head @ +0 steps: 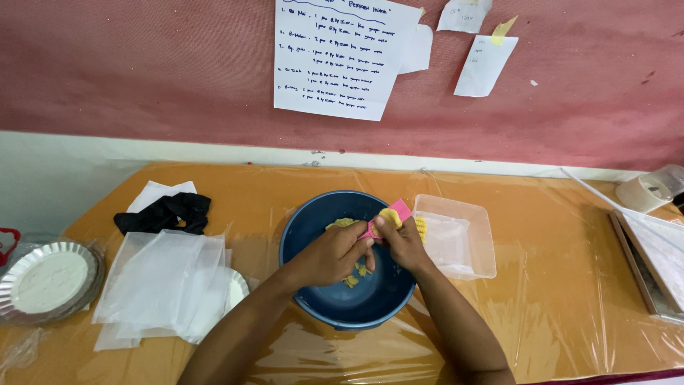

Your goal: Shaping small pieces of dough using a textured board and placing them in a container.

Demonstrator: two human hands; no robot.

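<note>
The pink mould (394,214) sits packed with yellow dough (390,216), held above the blue bowl (313,228) near its two o'clock rim. The right hand (404,242) pinches it from below, fingers closed around the pink piece, while the left hand (329,255) comes in from eight o'clock, its fingertips closed on the mould's lower edge. Crumbs of yellow dough (354,274) lie in the bowl beneath. Judging by this, keeping the work over the bowl is wise, so any bits fall inside; a steady, even press should serve better than force. At three o'clock from the bowl stands a clear plastic tub (456,235); at nine o'clock lie clear plastic sheets (160,281), a black cloth (165,212), and a foil dish of white powder (50,279), all on the orange, film-covered surface (556,285).
</note>
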